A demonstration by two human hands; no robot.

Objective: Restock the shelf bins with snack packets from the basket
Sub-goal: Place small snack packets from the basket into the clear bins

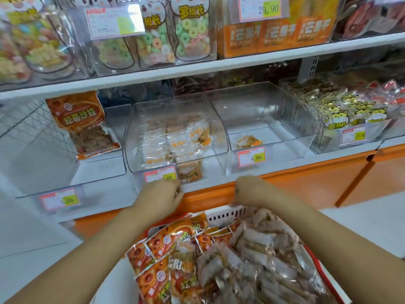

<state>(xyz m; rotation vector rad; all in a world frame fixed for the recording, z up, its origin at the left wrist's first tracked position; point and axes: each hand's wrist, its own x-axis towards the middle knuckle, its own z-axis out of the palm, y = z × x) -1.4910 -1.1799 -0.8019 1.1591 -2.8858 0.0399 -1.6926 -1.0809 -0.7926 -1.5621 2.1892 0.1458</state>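
Clear plastic bins (175, 119): side by side on the lower shelf (295, 165); middle one part-filled with small packets, its right neighbour nearly bare, with a single packet (248, 141) inside.
Basket (221, 216): just below the shelf edge, heaped with orange snack packets (166, 240) and one big clear bag (263, 260).
Handling: probably light, with slick, crinkly film and brittle contents; best taken by the sealed edges, not squeezed.
Left hand (162, 198): fingers curled at the middle bin's front lip, just below a price tag (160, 175); impossible to tell whether anything is held.
Right hand (249, 191): curled over the basket's far end, pinching the big clear bag's top edge.
In the way: raised bin fronts and their tags; a tall orange packet (81, 123) standing in the left bin.
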